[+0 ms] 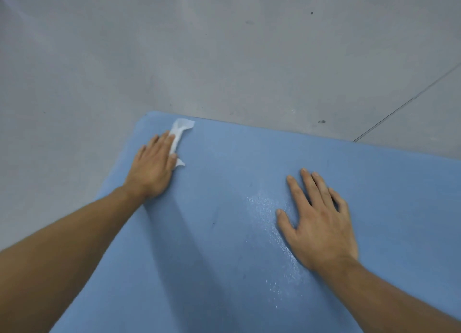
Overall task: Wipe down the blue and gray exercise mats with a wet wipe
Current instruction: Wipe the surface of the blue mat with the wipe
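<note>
Here, the left hand [152,169] pressed straight-fingered on a white wet wipe [180,131] near the far left corner of the blue exercise mat [212,270]. The right hand [318,223] lay flat on the mat, fingers spread, beside a wet streak [268,208]. Gray floor [199,45] lay beyond.

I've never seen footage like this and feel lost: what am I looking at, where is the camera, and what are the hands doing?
There is no machine here: a person wears one wide camera on the head, looking down at their bare hands. A blue foam exercise mat lies on a grey floor. The left hand presses a crumpled white wet wipe onto the mat's far left corner. The right hand rests flat on the mat, holding nothing, beside a shiny wet streak.
</note>
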